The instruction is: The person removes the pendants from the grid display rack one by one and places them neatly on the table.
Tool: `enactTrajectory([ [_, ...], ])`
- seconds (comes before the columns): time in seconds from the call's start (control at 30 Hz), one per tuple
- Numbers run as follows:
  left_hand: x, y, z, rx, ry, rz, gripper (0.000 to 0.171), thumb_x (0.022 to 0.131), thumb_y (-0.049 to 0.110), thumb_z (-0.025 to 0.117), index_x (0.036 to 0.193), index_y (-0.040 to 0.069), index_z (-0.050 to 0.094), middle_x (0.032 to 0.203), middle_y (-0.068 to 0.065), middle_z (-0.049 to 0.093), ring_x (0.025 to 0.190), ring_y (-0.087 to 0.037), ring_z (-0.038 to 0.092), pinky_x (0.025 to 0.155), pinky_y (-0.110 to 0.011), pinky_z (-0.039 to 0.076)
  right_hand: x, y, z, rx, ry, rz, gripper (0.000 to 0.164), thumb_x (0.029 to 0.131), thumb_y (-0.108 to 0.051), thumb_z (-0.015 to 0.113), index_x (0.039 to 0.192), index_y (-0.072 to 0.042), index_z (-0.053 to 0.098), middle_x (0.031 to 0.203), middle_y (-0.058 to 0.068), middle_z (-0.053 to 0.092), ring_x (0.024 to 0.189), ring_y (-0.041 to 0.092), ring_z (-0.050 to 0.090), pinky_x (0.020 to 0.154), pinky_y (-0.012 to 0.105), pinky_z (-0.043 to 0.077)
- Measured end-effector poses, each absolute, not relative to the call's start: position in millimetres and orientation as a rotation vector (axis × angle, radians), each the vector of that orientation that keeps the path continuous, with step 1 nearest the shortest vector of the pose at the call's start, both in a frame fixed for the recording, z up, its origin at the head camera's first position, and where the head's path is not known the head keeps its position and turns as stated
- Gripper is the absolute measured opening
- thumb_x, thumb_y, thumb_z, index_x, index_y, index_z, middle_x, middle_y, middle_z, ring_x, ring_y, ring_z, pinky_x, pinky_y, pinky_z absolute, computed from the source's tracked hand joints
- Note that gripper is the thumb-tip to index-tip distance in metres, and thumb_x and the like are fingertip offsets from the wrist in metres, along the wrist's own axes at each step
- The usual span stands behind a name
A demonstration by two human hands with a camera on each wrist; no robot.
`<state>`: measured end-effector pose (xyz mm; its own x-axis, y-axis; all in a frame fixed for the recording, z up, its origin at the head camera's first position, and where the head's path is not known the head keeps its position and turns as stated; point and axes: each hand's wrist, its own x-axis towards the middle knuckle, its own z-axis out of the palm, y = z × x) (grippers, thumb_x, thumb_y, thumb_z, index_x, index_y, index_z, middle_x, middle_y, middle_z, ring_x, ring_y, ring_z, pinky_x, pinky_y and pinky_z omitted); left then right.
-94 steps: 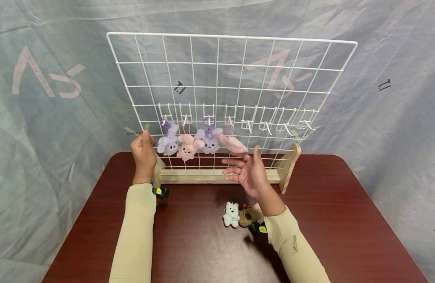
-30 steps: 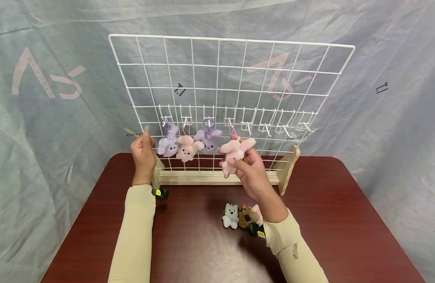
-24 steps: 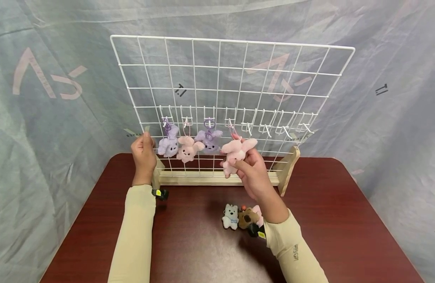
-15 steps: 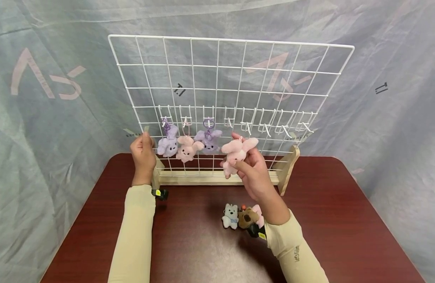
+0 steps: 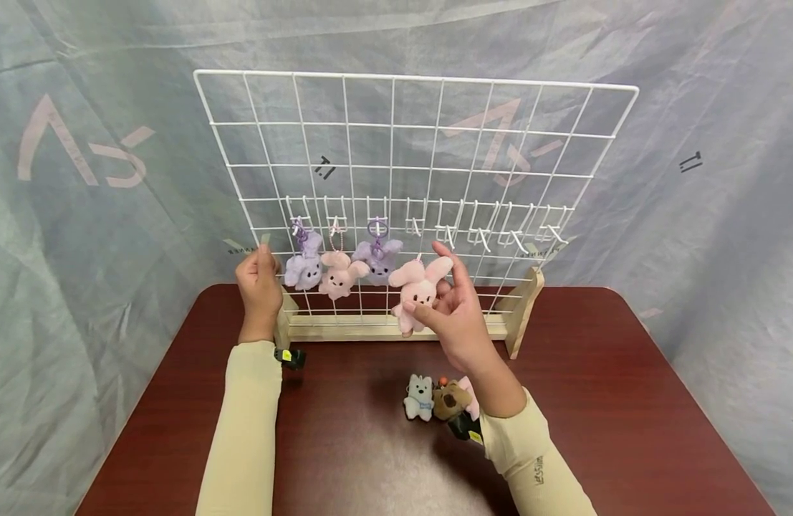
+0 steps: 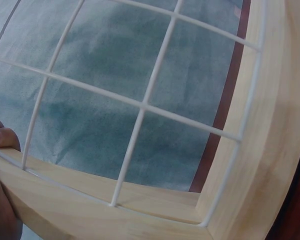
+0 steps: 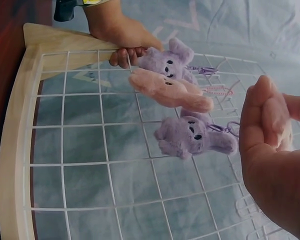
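A pink bunny plush keychain is pinched between the thumb and fingers of my right hand, in front of the white wire grid rack. Its top is apart from the bare fourth hook. My left hand grips the rack's left edge; in the left wrist view its fingertips show beside the wooden frame. On the first three hooks hang a purple bunny plush, a pink one and another purple one. The right wrist view shows this third plush near my right hand.
Several bare hooks line the rack's right half. On the dark red table lie a white dog plush, a brown plush and a partly hidden pink item. A grey cloth stands behind.
My right hand, open under the hanging pink plush at first, has taken hold of it. Its chain has come off the fourth hook, and the plush is now slightly lower. My left hand has stayed put.
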<state>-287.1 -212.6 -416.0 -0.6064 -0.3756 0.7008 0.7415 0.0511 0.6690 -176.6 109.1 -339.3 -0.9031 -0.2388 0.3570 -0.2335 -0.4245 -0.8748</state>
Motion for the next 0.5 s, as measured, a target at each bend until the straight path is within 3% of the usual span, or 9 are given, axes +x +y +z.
enactTrajectory([
  [0.13,-287.4,-212.9,-415.3,-0.386,-1.494,-1.684,0.057,0.11,0.015,0.05,0.063,-0.008,0.027,0.057,0.007,0.03,0.053,-0.008,0.029,0.055,-0.023,0.023,-175.9,108.3,-340.2,-0.678,1.701,-2.56,0.093,0.084,0.024,0.062,0.161,-0.018,0.029,0.105,0.003,0.061,0.082,0.013,0.074,0.068,0.027,0.063],
  [0.3,-287.1,-212.9,-415.0,-0.381,-1.49,-1.684,0.056,0.109,0.014,0.05,0.063,-0.008,0.027,0.058,0.008,0.03,0.053,-0.008,0.029,0.055,-0.023,0.022,-174.8,107.9,-342.6,-0.704,1.721,-2.528,0.081,0.086,0.023,0.065,0.154,-0.013,0.038,0.106,0.003,0.068,0.087,0.014,0.078,0.07,0.028,0.064],
  [0.5,-287.6,-213.5,-415.9,-0.382,-1.487,-1.686,0.055,0.109,0.013,0.05,0.063,-0.008,0.027,0.058,0.008,0.032,0.053,-0.007,0.03,0.055,-0.023,0.024,-174.8,106.7,-345.3,-0.761,1.742,-2.483,0.069,0.092,0.019,0.064,0.148,-0.018,0.046,0.101,0.001,0.068,0.081,0.016,0.079,0.064,0.029,0.064],
])
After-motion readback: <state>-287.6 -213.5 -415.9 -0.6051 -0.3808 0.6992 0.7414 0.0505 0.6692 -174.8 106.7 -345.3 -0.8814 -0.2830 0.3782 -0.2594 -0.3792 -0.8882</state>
